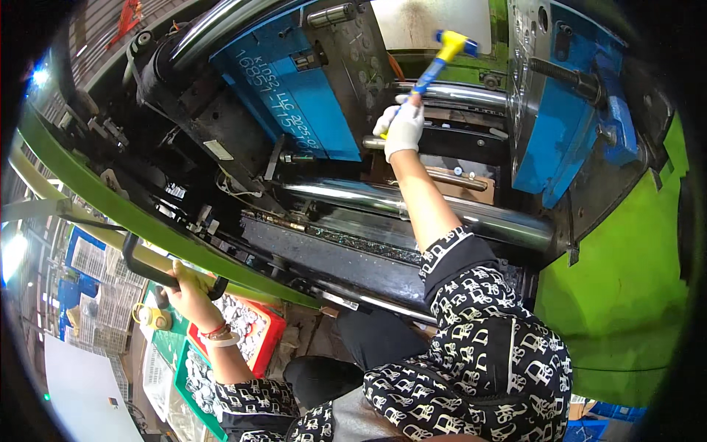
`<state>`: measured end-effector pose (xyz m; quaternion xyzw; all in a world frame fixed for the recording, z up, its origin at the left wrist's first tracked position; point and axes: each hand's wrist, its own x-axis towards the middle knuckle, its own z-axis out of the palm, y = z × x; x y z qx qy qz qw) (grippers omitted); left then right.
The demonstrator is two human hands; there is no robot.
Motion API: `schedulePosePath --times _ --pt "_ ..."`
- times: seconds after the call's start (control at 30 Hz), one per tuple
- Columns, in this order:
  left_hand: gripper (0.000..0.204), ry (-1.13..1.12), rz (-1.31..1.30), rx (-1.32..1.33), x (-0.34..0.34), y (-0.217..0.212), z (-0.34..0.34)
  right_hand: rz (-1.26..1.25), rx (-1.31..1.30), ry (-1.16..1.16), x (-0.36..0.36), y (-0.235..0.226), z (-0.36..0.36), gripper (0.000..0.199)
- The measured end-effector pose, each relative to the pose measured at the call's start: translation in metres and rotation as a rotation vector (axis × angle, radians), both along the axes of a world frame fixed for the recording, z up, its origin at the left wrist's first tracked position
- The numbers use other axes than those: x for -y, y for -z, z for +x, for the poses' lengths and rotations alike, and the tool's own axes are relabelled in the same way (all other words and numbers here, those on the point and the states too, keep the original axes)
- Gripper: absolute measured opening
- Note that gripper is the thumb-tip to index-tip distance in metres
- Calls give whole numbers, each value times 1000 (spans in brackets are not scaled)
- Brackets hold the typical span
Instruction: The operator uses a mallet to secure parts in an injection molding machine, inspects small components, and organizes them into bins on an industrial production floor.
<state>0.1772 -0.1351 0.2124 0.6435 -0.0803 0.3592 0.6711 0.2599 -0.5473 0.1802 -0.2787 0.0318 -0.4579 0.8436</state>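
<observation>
My right hand, in a white glove, is shut on the blue handle of a hammer with a yellow head, raised between the blue mould halves of a green moulding machine. My left hand, bare with bands on the wrist, grips a black door handle on the machine's green sliding guard at the lower left. Both sleeves are black with a white pattern.
Shiny steel tie bars run across below my right arm. The second blue mould half stands at the right beside the green machine body. A red crate and a green crate with small grey parts sit at the lower left.
</observation>
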Motion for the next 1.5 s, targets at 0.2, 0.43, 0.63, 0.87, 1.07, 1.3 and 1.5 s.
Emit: schedulePosePath --times 0.2,0.43,0.63,0.87,1.07,1.3,1.5 --pt "15 -20 -20 -4 2 -2 0 34 -169 13 -25 -14 24 31" --pt "19 2 -26 0 6 -6 -3 82 -110 -85 -12 7 -4 36" --pt "20 1 -32 -7 9 -8 -5 160 4 150 -29 6 11 38" --pt "21 9 -20 -1 11 -11 -6 67 -307 -260 -8 27 -3 36" --pt "22 -3 -78 -28 11 -12 -4 209 97 128 -14 6 2 41" --pt "21 -7 -35 -35 12 -12 -7 273 -192 -463 -29 -5 -1 36" --pt "21 12 -24 -28 12 -14 -7 221 -6 30 -10 0 -5 42"
